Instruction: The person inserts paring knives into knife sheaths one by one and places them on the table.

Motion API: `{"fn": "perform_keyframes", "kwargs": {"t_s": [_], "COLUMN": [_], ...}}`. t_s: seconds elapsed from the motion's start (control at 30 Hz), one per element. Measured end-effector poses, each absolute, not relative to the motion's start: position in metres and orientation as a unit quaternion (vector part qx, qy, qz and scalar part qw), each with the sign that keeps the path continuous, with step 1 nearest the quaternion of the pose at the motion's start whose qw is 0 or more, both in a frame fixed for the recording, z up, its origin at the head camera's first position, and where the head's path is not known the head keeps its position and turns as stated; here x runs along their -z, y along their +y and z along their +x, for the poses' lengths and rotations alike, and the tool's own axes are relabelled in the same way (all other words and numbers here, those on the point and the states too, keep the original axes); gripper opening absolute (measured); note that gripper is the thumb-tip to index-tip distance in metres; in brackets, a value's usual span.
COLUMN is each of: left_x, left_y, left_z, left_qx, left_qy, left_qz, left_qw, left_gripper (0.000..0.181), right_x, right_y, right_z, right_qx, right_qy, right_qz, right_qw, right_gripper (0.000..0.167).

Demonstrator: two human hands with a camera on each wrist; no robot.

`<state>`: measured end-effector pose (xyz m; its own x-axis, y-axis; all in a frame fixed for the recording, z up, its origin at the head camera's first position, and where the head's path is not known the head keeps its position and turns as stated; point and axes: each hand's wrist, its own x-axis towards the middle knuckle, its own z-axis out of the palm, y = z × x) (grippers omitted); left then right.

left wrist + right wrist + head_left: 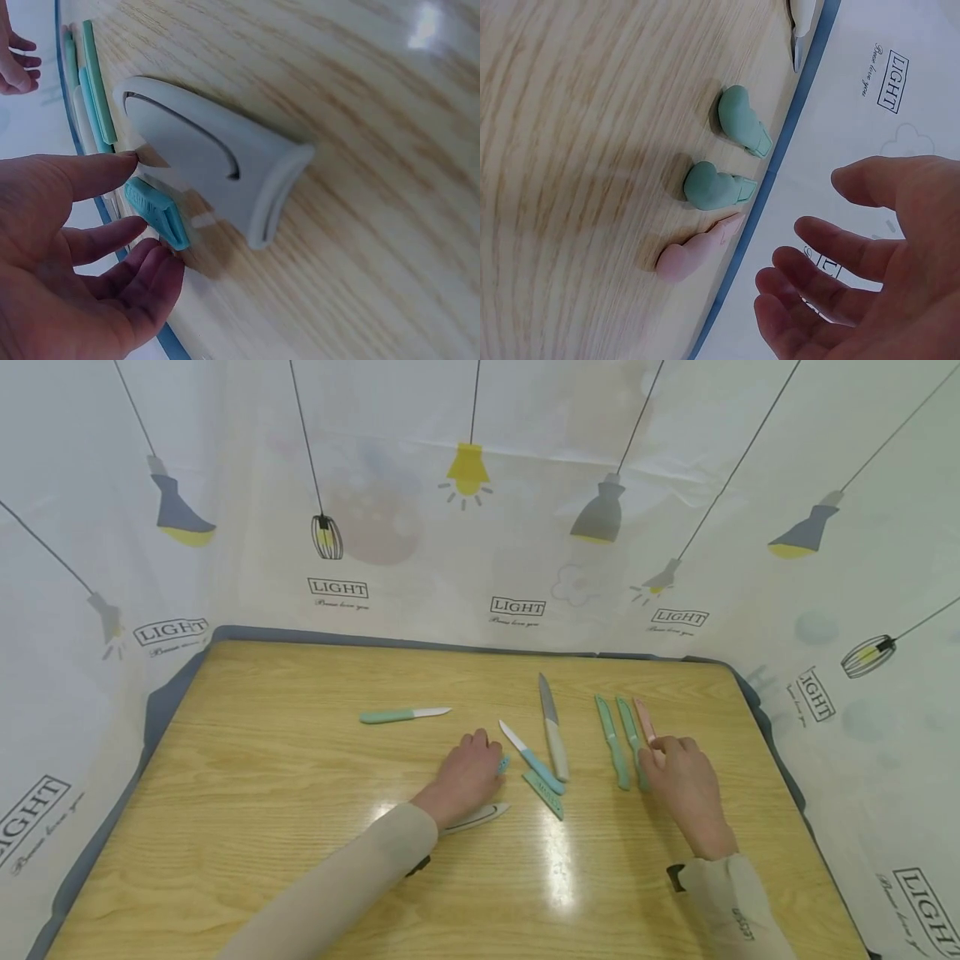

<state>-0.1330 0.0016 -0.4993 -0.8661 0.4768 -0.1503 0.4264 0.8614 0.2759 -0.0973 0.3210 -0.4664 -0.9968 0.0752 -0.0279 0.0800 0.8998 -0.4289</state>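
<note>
Gray and smooth, a wide knife cover [180, 150] with a dark curved line lies near on the wooden desk [187, 777]. Just past it, the left grip [465, 777] has its thumb and fingers apart, right by a small blue cover [156, 213] with letters. The right grip [686, 781] is apart too, near a pink knife [694, 253] with a round handle end. Beyond lies a pale-handled knife [554, 743], long and pointy.

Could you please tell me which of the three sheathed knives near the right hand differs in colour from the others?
The pink knife, rightmost in the head view; the middle knife and left knife are both green.
</note>
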Motion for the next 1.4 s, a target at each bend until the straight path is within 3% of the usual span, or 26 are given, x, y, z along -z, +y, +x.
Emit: {"fn": "perform_keyframes", "kwargs": {"t_s": [0.23, 0.53, 0.67, 0.93, 1.4], "left_x": [0.499, 0.499, 0.497, 0.493, 0.481], "left_y": [0.002, 0.004, 0.003, -0.008, -0.044], "left_z": [-0.132, -0.130, -0.131, -0.134, -0.132], "left_qx": [-0.100, -0.069, -0.088, -0.207, -0.325], "left_qy": [0.956, 0.953, 0.954, 0.945, 0.932], "left_qz": [0.260, 0.287, 0.275, 0.207, 0.135], "left_qw": [0.088, 0.061, 0.077, 0.145, 0.091], "left_gripper": [0.018, 0.014, 0.011, 0.017, 0.040], "right_x": [0.469, 0.470, 0.469, 0.467, 0.458], "right_y": [0.322, 0.321, 0.320, 0.316, 0.294], "right_z": [-0.099, -0.099, -0.100, -0.101, -0.100], "right_qx": [0.215, 0.216, 0.214, 0.199, 0.219], "right_qy": [0.976, 0.976, 0.976, 0.980, 0.975], "right_qz": [0.040, 0.037, 0.034, 0.021, 0.018], "right_qw": [0.006, 0.005, 0.004, -0.002, 0.018], "right_gripper": [0.048, 0.048, 0.048, 0.046, 0.048]}}
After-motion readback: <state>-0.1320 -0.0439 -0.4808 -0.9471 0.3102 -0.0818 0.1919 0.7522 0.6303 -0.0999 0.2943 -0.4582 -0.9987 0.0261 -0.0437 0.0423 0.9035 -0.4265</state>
